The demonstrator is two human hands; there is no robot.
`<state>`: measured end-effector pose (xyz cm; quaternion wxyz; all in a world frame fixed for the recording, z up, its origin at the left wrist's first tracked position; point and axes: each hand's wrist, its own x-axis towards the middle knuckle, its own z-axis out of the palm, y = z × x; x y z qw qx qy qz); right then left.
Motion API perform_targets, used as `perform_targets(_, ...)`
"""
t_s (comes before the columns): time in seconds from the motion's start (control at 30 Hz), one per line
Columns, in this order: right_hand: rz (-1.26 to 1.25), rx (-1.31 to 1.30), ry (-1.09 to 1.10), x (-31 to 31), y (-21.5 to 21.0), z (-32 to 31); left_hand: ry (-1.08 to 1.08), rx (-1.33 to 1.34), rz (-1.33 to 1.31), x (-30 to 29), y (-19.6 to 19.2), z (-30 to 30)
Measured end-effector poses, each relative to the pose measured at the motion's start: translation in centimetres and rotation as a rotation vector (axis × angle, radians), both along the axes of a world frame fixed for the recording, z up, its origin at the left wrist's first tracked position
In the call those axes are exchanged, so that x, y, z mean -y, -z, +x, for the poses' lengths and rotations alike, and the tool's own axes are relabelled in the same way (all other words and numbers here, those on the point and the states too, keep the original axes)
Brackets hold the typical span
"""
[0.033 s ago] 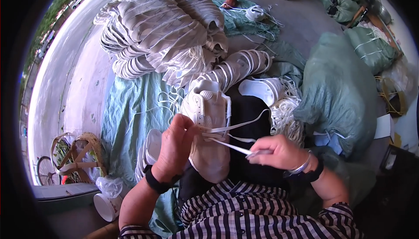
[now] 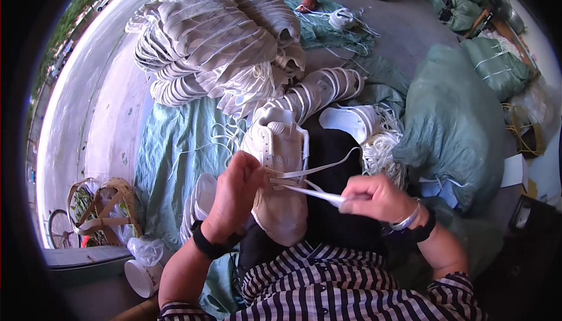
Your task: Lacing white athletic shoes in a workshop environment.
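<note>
A white shoe upper [image 2: 280,212] lies over my dark-trousered lap, with eyelets along its opening. At its left edge my left hand [image 2: 237,195] is closed, the fingertips pinching the upper beside the eyelets; what lies inside the fingers is partly hidden. A white shoelace [image 2: 310,192] runs taut from the eyelets to my right hand [image 2: 377,201], which is closed on it and stands apart from the upper. Another length of the lace loops loosely above it toward the right.
Stacked shoe uppers [image 2: 205,34] form a large pile ahead, on green sheeting [image 2: 170,145]. To the right are a heap of white laces [image 2: 383,151] and a full green sack [image 2: 451,122]. A wicker basket [image 2: 120,204] and white bucket [image 2: 142,277] stand left. Another person's foot [image 2: 306,4] shows beyond.
My right hand has shifted slightly to the right and up, drawing the shoelace with it. My left hand stays nearly in place at the upper.
</note>
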<state>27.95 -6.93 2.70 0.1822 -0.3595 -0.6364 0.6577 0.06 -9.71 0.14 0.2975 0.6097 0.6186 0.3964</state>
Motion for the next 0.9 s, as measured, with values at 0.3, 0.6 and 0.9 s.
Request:
perform_targets(0.3,-0.238,-0.248,0.235,-2.7,1.5,-1.5,-0.244,0.899,-0.186,-3.1,-1.0,-4.7)
perform_targets(0.6,-0.528,-0.350,0.114,-4.2,3.8,-2.0,-0.335,1.007,-0.089,-2.8,0.7,-9.0)
perform_targets(0.9,0.114,-0.125,0.247,-2.3,2.5,-4.8,-0.551,1.126,0.236,-1.1,0.8,-24.3)
